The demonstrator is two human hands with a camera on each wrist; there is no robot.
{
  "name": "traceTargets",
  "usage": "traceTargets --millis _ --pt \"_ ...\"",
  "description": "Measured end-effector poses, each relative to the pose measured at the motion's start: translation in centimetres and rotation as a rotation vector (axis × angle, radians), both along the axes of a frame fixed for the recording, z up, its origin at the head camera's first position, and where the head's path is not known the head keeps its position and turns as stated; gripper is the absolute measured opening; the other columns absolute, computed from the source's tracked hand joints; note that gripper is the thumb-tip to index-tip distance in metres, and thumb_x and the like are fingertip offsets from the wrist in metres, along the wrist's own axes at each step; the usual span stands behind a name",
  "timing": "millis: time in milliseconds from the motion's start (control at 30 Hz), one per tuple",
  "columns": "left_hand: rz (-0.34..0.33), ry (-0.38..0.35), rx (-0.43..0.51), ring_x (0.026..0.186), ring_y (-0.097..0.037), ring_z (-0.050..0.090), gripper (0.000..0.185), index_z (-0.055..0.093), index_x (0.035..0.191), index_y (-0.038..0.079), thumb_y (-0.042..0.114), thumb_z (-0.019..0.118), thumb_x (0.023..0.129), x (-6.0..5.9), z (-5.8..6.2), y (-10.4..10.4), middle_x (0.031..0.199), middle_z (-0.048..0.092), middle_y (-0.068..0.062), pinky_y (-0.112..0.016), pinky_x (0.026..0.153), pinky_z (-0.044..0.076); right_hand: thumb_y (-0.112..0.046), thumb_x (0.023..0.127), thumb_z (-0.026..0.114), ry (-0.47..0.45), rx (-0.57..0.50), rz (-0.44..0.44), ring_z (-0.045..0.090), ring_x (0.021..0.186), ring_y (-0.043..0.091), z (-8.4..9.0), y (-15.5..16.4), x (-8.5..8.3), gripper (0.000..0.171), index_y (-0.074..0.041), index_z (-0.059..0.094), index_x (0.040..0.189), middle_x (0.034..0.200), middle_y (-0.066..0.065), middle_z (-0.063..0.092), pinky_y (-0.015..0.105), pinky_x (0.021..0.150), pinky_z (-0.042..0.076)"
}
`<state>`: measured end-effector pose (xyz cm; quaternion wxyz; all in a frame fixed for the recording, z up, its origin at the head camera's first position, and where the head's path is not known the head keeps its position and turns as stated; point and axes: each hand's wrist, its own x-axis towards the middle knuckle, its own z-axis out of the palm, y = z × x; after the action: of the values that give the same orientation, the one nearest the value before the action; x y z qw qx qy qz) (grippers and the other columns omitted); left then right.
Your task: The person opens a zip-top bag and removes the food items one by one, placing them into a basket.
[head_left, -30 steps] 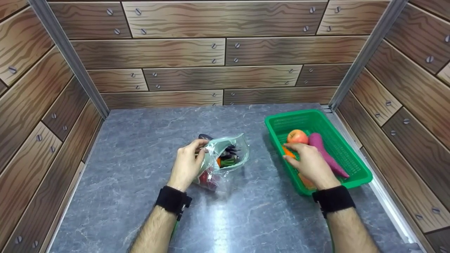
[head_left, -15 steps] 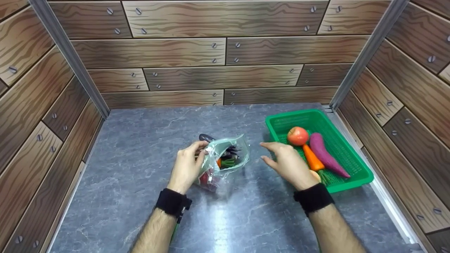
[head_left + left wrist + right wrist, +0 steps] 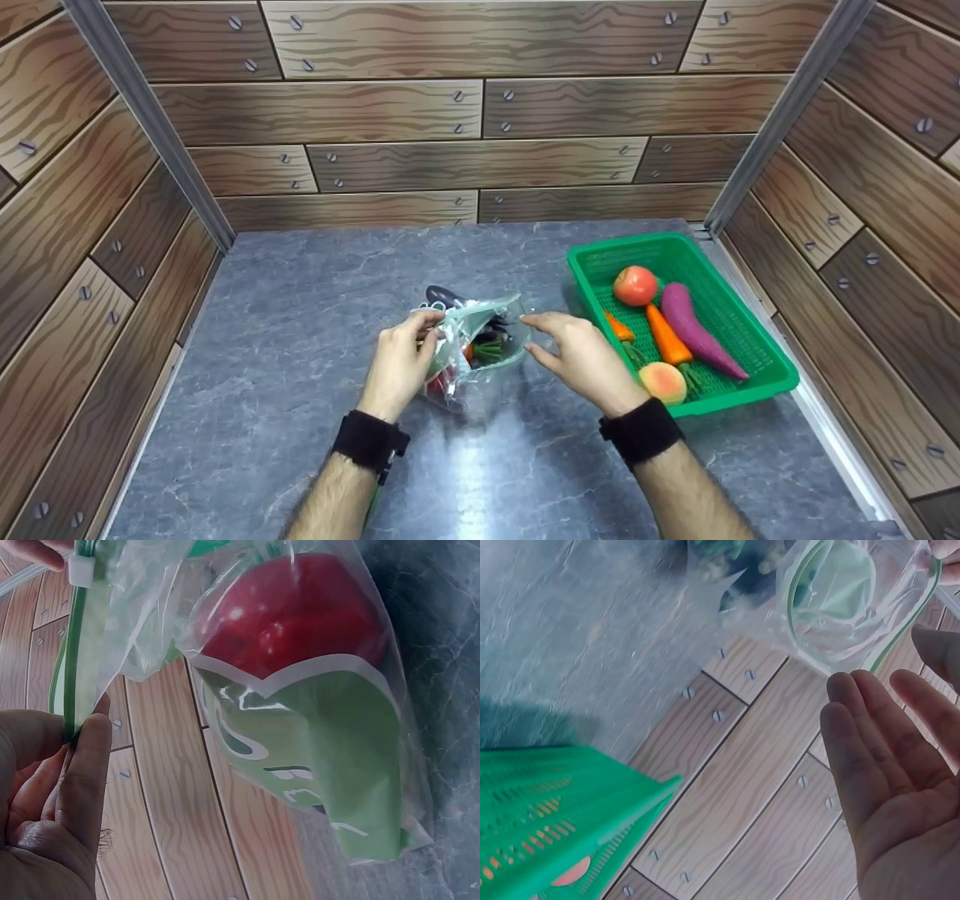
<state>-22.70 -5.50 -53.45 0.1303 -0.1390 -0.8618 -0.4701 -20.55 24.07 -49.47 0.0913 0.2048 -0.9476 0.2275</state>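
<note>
While your left hand [image 3: 399, 361] pinches the zip bag [image 3: 474, 341] rim on the worktop [image 3: 300, 315], right hand [image 3: 581, 358] is slack, empty beside its mouth; hold the opening wide, reach straight in.

Much of what filled the clear zip bag [image 3: 476, 341] stayed unreadable from the head camera: a dark piece, green stems and something red were too small and too veiled by plastic to identify. The left hand [image 3: 399, 364] covered the bag's near side. In the left wrist view, the red item [image 3: 296, 611] was cut off at the top edge. The right wrist view was blurred, the green basket [image 3: 562, 817] cropped at the corner.
</note>
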Motion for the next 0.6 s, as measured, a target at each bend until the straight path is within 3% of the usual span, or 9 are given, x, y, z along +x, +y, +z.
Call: traceTargets --millis 333,600 --pt "0.001 -0.006 0.010 0.112 -0.036 0.089 0.027 0.082 0.136 0.005 0.000 0.075 0.111 0.1 -1.0 0.0 0.127 0.089 -0.018 -0.048 0.100 0.075 -0.013 0.108 0.086 0.032 -0.003 0.052 0.084 0.125 0.036 -1.3 -1.8 -0.3 0.037 -0.005 0.082 0.144 0.140 0.017 0.086 0.052 0.109 0.072" --pt "0.007 -0.050 0.005 0.110 -0.036 0.089 0.031 0.081 0.140 0.006 -0.001 0.074 0.110 0.3 -1.6 0.1 0.130 0.088 -0.019 -0.045 0.096 0.076 -0.009 0.106 0.086 -0.021 -0.008 0.051 0.083 0.129 0.039 -2.9 -2.9 -0.9 0.039 -0.003 0.080 0.144 0.141 0.020 0.084 0.053 0.110 0.071"
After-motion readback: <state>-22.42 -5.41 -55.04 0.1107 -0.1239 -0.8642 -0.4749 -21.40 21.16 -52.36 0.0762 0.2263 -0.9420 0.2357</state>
